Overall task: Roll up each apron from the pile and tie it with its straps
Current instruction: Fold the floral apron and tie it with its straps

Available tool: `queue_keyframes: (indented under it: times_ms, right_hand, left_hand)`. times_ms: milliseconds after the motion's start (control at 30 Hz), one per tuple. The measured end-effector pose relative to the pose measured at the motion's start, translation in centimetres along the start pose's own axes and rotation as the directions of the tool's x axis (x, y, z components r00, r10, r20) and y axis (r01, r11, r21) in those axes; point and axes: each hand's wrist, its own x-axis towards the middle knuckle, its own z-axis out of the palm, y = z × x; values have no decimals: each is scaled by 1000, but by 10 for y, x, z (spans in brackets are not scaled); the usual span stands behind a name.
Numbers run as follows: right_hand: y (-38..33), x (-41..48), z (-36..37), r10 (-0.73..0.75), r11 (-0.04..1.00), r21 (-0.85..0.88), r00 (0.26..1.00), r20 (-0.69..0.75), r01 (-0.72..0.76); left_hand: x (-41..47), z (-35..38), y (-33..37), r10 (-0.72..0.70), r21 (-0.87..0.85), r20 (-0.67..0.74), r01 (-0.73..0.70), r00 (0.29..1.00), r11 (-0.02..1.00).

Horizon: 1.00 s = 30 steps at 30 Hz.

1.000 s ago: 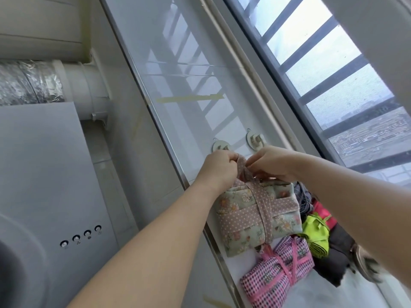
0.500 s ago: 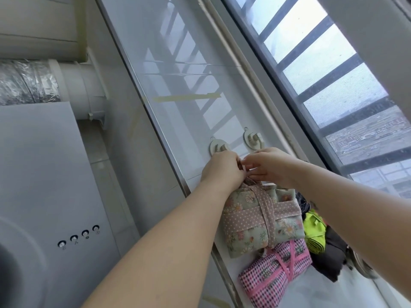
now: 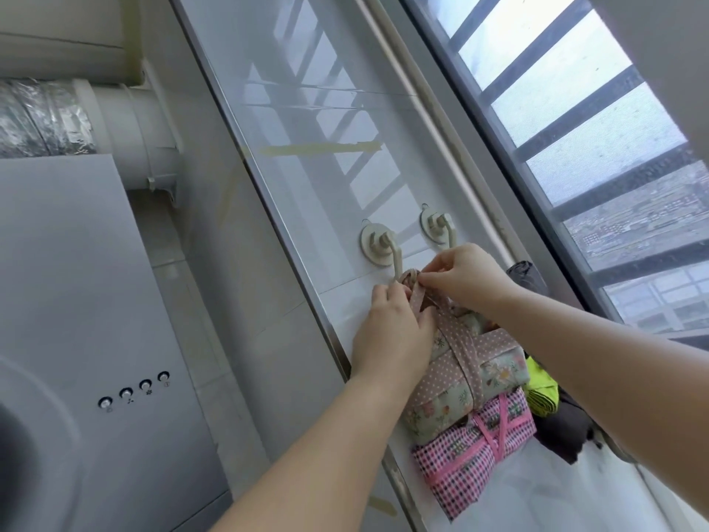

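Now both hands have moved up since a second ago, bringing the dusty-pink polka-dot strap loop (image 3: pixel 412 280) right to the tip of the cream plastic suction hook (image 3: pixel 378 245). The left hand (image 3: pixel 391 332) and right hand (image 3: pixel 460 276) each pinch the strap. Below the hook sits the rolled green floral apron (image 3: pixel 472 382), already bound, so hanging it seems to be the step in hand.

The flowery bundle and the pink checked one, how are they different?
The flowery bundle has a dotted strap; the pink checked bundle has bright pink straps. The left hand and right hand pinch the flowery bundle's dotted strap; no hand holds the pink checked bundle. Both are rolled and strap-wrapped.
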Motion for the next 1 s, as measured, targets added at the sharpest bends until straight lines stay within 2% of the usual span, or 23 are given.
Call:
queue_keyframes:
  times_ms: [67,100,167,233,267,333,400,500,567,633,700,767,833,900,1000]
  right_hand:
    - [4,-2,-1,-31,992,-119,1000,0,31]
    - [7,-4,-2,-43,992,-117,999,-8,41]
    - [13,-10,-5,-39,999,13,997,-72,40]
    - [22,-17,-8,60,971,237,989,-136,-27]
    - [26,-21,-10,130,929,361,985,-117,-80]
    - [32,-29,-10,211,813,551,977,22,-188]
    - [38,-33,-10,207,751,606,965,161,-262]
    - [46,-39,-7,199,781,535,940,276,-322]
    - [49,-44,-2,181,881,392,954,240,-266]
    - [50,-48,5,115,981,141,986,123,-133]
    - [51,-53,11,41,997,-56,998,-57,-44]
    - [52,-61,14,-34,995,-94,967,-254,10]
    - [49,-72,19,-63,998,-11,942,-329,62]
    - [42,-85,29,-31,997,60,967,-253,48]
    - [37,-102,49,-37,999,18,999,-20,38]
  left_hand:
    - [-5,-3,-3,24,10,43,-25,999,1000]
    - [-7,-4,-4,41,22,74,-43,996,999]
    - [-10,-7,-5,68,69,126,-78,990,995]
    - [-13,-10,-6,74,73,114,-83,991,994]
    - [-14,-11,-5,73,69,95,-79,993,994]
    - [-16,-12,-3,76,74,60,-80,995,994]
    - [-17,-13,-1,78,78,32,-80,996,994]
    - [-20,-10,-3,74,95,19,-76,997,993]
    - [-23,-5,-5,79,124,13,-80,997,989]
    - [-24,-2,-6,93,179,1,-92,996,980]
    - [-25,0,-6,119,265,1,-115,993,957]
    - [-26,-1,-7,156,338,12,-151,988,929]
    - [-29,-3,-8,166,347,29,-166,986,923]
    - [-32,-5,-9,168,337,58,-177,984,924]
    - [-36,-5,-7,163,372,112,-193,980,908]
